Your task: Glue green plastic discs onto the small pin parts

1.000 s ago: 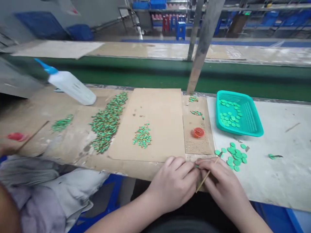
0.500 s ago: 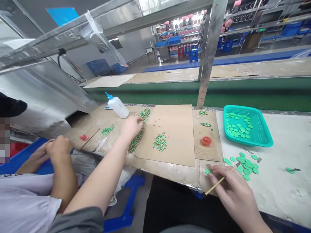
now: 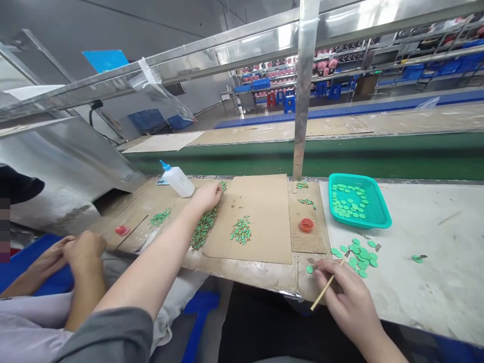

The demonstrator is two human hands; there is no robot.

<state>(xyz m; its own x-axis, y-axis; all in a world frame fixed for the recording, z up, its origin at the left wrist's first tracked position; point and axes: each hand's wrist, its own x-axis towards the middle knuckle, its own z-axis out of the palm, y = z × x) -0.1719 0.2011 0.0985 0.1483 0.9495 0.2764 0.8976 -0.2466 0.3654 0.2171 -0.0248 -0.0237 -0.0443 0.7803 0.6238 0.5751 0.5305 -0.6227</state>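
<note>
My left hand (image 3: 207,196) reaches over a long pile of small green-and-gold pieces (image 3: 204,227), its fingertips pinched together; what they hold, if anything, is too small to make out. My right hand (image 3: 346,290) grips a thin wooden stick (image 3: 323,293) with a dark tip, slanting between thumb and fingers. By its fingertips lies one green disc (image 3: 309,269). Just beyond that hand, several loose green discs (image 3: 363,254) are heaped on the white table covering. A smaller cluster of green pieces (image 3: 241,230) sits on the cardboard sheet (image 3: 264,212) between my hands.
A teal basket (image 3: 383,212) with green discs stands at the right back. A small red cup (image 3: 306,225) rests on brown card. A white squeeze bottle (image 3: 179,182) stands at the left back. To my left are a co-worker's hands (image 3: 75,252). A metal post (image 3: 302,101) rises behind the table.
The camera view has turned slightly right and up. My left hand has moved a little toward the far end of the pile; my right hand still holds the stick in much the same place.
</note>
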